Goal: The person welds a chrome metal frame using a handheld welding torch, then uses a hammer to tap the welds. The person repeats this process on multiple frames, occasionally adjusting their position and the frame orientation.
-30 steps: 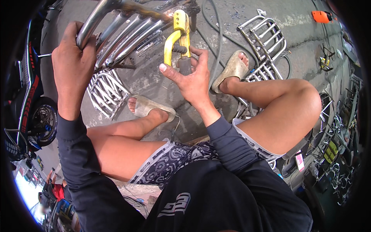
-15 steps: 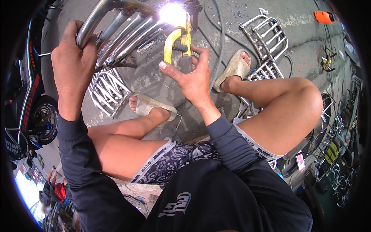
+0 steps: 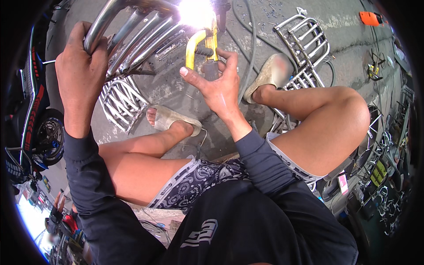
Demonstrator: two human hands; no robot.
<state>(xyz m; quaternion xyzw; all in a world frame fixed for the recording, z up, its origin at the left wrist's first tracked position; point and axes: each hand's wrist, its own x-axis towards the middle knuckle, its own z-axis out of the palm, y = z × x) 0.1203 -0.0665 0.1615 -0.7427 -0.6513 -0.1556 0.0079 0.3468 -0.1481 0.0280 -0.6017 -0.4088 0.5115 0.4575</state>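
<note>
The left hand point(image 3: 82, 73) grips the metal rack point(image 3: 138, 40), top left — skin could burn if heat runs along it. The right hand point(image 3: 218, 90) curls round the yellow clamp point(image 3: 192, 47), by a bright glow point(image 3: 196, 13) — sparks could fall on bare toes point(image 3: 151, 115).

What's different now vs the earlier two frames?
Intense white glare now hides the top end of the yellow holder; absent in the first frame, slightly smaller in the second. No clear movement of the holder, nothing taken up or let go. Unchanged: left hand gripping the metal tube, right hand on the holder's dark handle.
</note>
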